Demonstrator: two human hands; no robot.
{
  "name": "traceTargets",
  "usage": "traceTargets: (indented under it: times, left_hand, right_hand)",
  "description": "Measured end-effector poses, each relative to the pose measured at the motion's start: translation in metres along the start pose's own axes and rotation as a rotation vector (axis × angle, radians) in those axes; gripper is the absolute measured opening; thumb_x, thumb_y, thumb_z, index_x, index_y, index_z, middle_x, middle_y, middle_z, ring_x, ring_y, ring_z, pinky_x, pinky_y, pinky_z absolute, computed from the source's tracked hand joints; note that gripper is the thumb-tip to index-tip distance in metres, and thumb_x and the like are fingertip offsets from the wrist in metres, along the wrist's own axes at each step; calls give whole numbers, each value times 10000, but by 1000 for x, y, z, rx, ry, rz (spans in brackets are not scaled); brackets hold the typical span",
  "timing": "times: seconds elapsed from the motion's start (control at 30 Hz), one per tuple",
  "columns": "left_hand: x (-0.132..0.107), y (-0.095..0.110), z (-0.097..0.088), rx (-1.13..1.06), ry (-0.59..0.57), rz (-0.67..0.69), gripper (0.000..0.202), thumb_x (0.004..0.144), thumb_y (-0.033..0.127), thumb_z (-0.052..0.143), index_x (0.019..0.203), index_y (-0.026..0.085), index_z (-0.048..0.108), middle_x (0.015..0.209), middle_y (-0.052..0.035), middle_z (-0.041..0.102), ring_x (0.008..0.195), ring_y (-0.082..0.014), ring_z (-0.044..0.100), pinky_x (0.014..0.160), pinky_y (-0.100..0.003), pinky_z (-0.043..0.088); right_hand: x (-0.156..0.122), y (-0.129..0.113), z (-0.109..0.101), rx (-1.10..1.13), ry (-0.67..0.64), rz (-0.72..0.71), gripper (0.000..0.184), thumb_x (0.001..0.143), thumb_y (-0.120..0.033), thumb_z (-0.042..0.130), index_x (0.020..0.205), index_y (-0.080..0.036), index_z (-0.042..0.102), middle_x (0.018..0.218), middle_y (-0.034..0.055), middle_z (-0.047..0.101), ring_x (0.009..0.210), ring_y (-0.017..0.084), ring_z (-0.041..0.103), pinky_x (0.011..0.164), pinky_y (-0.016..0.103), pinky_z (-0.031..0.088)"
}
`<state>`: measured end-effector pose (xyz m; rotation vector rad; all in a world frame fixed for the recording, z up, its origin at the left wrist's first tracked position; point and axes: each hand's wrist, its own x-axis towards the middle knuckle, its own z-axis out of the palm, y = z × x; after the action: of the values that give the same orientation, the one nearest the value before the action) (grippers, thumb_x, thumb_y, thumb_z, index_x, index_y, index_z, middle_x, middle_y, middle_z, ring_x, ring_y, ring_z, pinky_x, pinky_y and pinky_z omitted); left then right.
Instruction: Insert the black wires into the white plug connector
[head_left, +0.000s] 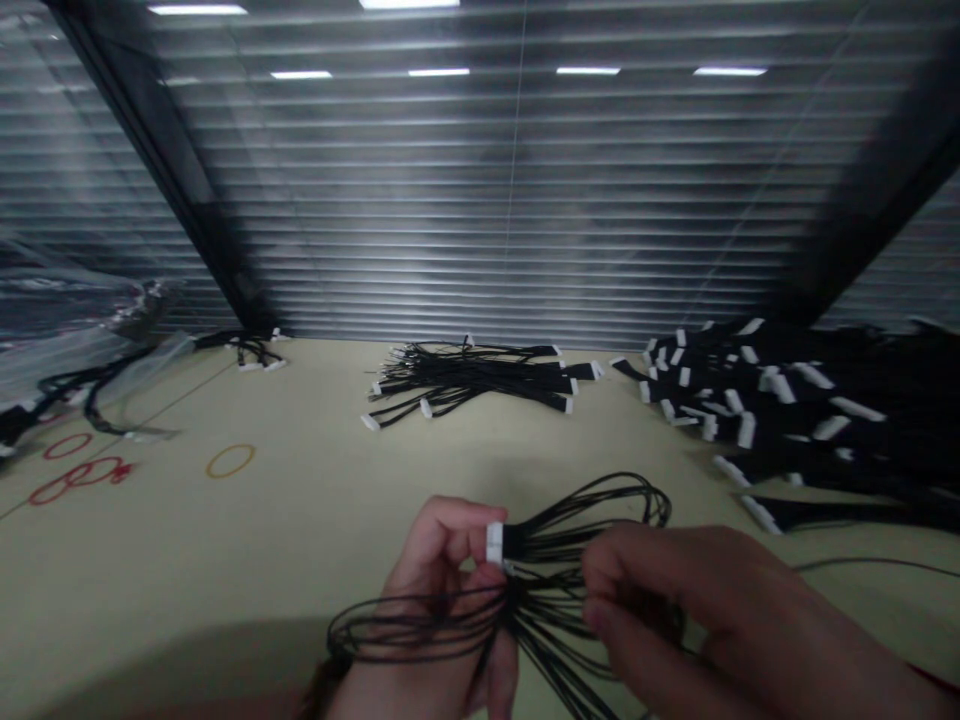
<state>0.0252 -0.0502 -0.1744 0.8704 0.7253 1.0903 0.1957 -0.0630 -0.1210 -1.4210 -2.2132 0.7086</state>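
Note:
A looped black wire harness (517, 595) with a white connector (495, 543) is held up above the table at the lower middle. My left hand (442, 610) grips it near the connector, the thumb and fingers closed around the gathered wires. Several wire loops hang over the left wrist, and others fan out to the right. On the right side of the bundle my right hand (675, 610) has its thumb and index finger pinched together at the black wires. The wires at its fingertips are partly hidden by the hand.
A large pile of black cables with white connectors (780, 390) lies at the right. A smaller cable bundle (480, 375) rests at the back middle. Red rubber bands (79, 480), a yellow band (230, 461) and clear plastic bags (82, 330) are at left. Behind stand window blinds (480, 200).

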Motion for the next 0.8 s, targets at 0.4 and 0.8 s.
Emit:
traceTargets:
  times: [0.4,0.8]
  left_hand:
    - [-1,4,5,86,44,19,260,668,348,753,796,235,558,607,45,466,448,-93,493,386,-204,387]
    - [-10,-1,-1,183,24,-31,196,805,323,632,933,221,525,512,64,471,306,-50,363,300,-152,259]
  right_hand:
    - [-2,5,13,-210,128,-138,153,774,-103,416,700,-219,482,601,-43,534,508,122,516,446,231,334]
    - [4,7,28,-322,325,-331,252,851,-105,314,808,-198,544,721,-3,617,616,153,587,536,284,442]
